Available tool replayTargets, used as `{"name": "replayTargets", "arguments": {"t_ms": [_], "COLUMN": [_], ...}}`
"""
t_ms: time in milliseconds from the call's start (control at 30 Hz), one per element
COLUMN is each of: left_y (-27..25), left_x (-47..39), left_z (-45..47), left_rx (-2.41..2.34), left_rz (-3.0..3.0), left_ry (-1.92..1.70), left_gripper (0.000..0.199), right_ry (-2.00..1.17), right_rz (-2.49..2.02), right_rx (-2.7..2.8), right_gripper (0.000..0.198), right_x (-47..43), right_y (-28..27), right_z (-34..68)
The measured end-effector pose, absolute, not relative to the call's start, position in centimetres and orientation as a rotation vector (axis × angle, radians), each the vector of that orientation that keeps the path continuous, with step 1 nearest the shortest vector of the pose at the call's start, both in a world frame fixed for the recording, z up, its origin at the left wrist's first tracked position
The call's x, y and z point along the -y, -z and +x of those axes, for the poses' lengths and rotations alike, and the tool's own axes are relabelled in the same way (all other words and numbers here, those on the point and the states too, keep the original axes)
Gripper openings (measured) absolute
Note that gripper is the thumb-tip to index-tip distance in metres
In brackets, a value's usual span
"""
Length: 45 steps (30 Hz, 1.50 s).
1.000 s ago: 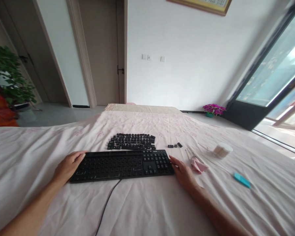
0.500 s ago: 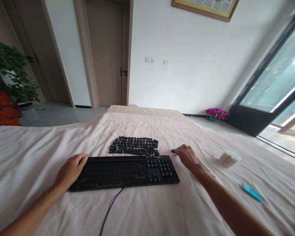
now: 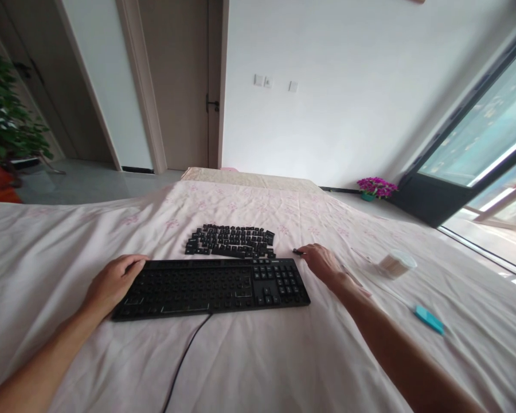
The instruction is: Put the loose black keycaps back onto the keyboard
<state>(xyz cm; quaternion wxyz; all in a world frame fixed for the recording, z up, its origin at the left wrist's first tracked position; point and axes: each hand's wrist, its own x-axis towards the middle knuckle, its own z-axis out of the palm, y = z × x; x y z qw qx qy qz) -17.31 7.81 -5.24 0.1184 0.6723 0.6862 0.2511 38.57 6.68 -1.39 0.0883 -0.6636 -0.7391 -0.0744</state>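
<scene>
A black corded keyboard lies flat on the cloth before me. Most of its left part has no keycaps, while the number pad at its right still bears them. My left hand is closed on the keyboard's left end, thumb along the top edge. Just behind the keyboard, loose black keycaps sit in rows, with a long space bar cap among them. Off the keyboard's upper right corner, my right hand pinches a small black keycap low at the cloth; its fingers are partly hidden.
A clear tub of cotton swabs stands to the right on the pink floral cloth. Nearer me lies a blue flat object. The keyboard's cable runs toward me. A pot of purple flowers stands beyond.
The view has tipped slightly downward, so everything appears higher in the picture. Both hands keep their places by the keyboard, and the right one still pinches the keycap.
</scene>
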Motion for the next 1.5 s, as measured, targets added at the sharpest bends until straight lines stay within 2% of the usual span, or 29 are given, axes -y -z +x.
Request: {"name": "replayTargets", "arguments": {"t_ms": [100, 267, 400, 600, 900, 1500], "left_y": [5.2, 5.3, 5.5, 5.6, 5.2, 4.9], "left_x": [-7.9, -8.0, -8.0, -8.1, -7.8, -7.6], "left_z": [-17.3, -17.4, -17.5, -17.4, -17.1, -17.0], "left_rx": [-2.034, -2.023, -2.029, -2.034, -2.052, -2.086], "left_rz": [1.963, 1.984, 2.001, 2.016, 2.014, 2.008], "left_ry": [-0.722, -0.706, -0.705, -0.720, -0.695, -0.667], "left_gripper": [0.034, 0.034, 0.034, 0.034, 0.036, 0.037], "right_ry": [0.125, -0.298, -0.458, -0.405, -0.137, -0.057], "right_rz": [-1.954, -1.739, -1.610, -1.419, -1.279, -1.187], "right_rx": [2.068, 1.772, 1.843, 1.993, 2.262, 2.495], "right_gripper": [0.027, 0.025, 0.019, 0.018, 0.024, 0.029], "right_x": [-5.8, -2.0, 2.0, 4.8, 4.7, 4.8], "right_y": [0.9, -0.2, -0.8, -0.4, 0.7, -0.6], "right_z": [38.4, 37.1, 34.9, 32.7, 32.8, 32.6]}}
